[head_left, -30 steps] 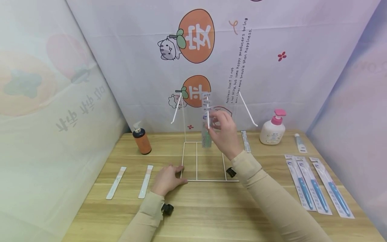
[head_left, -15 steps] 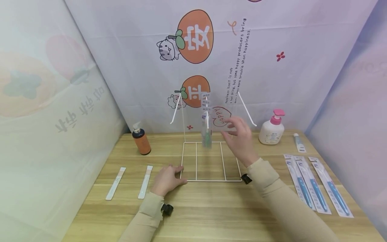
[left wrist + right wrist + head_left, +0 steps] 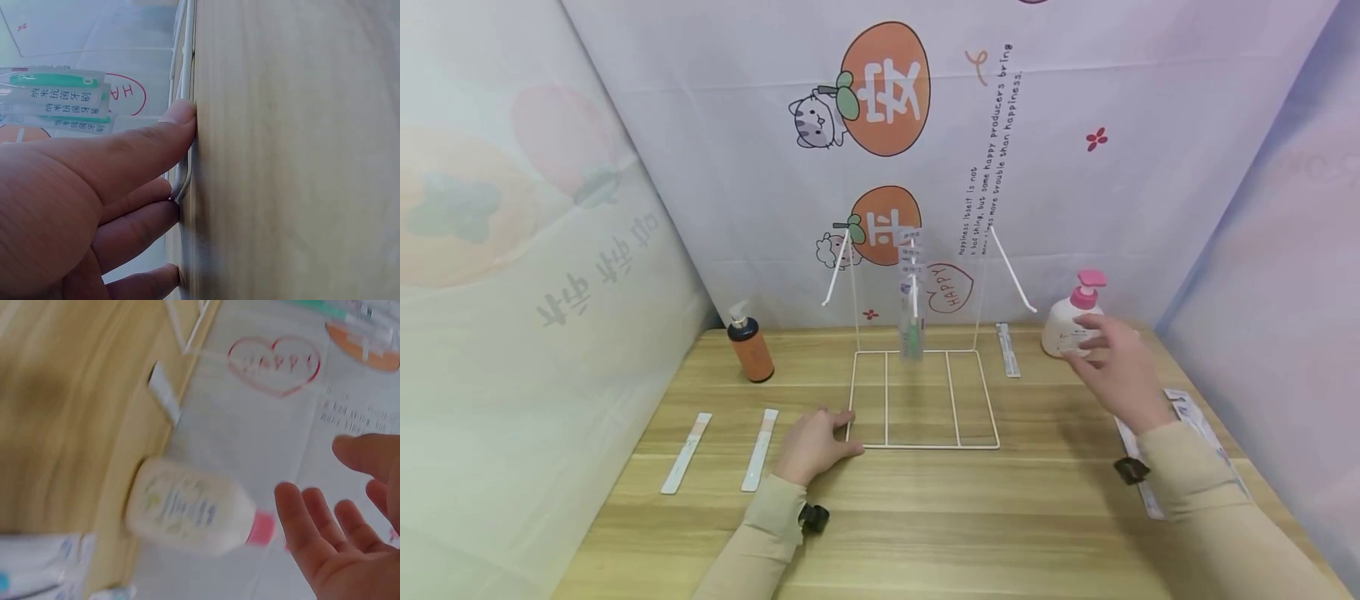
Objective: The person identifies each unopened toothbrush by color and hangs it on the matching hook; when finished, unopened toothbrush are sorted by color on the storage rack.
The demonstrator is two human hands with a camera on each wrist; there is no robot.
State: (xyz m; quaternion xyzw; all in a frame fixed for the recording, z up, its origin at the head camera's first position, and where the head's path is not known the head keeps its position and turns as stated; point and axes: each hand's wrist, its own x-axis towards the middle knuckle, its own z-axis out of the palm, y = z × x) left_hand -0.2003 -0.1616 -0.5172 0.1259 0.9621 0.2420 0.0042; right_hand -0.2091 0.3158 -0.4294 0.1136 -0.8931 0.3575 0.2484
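Note:
A white wire rack [image 3: 925, 447] stands on the table, with three long prongs pointing forward from its top. My left hand [image 3: 812, 446] holds its front left corner; in the left wrist view the thumb lies on one wire and the fingers sit behind the corner. Several packaged toothbrushes [image 3: 912, 337] with green handles hang from the middle prong. My right hand [image 3: 1120, 375] is in the air at the right with fingers spread and nothing in it. It partly covers a white pump bottle [image 3: 187, 509] with a pink top, and hides much of the packaged blue toothbrushes [image 3: 1191, 417].
A small narrow packet [image 3: 1009, 350] lies between rack and pump bottle. Two slim white packets [image 3: 687, 454] lie at the left, in front of an orange-and-black pump bottle [image 3: 751, 350]. Printed cloth [image 3: 737, 183] encloses the back and sides of the table [image 3: 925, 533].
My right hand has let go of the hanging toothbrushes at the middle prong and moved right, over the blue toothbrushes. The left hand stays at the rack's corner.

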